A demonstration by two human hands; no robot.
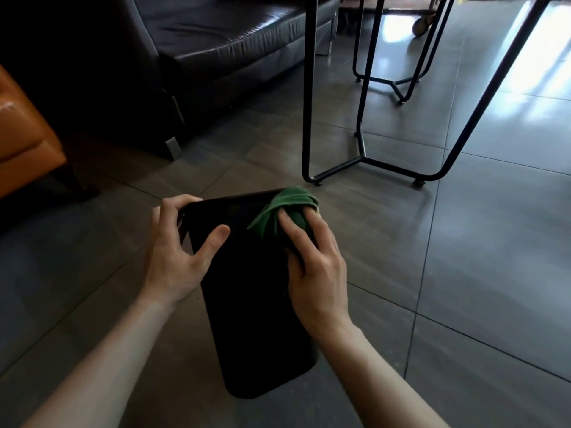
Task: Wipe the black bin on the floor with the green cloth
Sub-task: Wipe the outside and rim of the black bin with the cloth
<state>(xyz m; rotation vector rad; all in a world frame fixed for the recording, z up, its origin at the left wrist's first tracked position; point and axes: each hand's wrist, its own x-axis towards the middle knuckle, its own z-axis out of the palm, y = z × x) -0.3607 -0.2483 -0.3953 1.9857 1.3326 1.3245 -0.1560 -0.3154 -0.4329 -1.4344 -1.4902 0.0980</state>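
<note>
The black bin (256, 304) stands on the grey tiled floor just in front of me, seen from above. My left hand (176, 251) grips its far left rim, fingers curled over the edge and thumb on the near side. My right hand (312, 261) holds the bunched green cloth (284, 208) against the bin's far right rim and upper side. The fingers curl round the cloth and part of it is hidden under the hand.
A black metal table frame (361, 156) stands on the floor right behind the bin. A dark leather sofa (216, 35) runs along the back left. An orange seat (21, 134) sits at the left edge. Open tiled floor (479, 257) stretches to the right.
</note>
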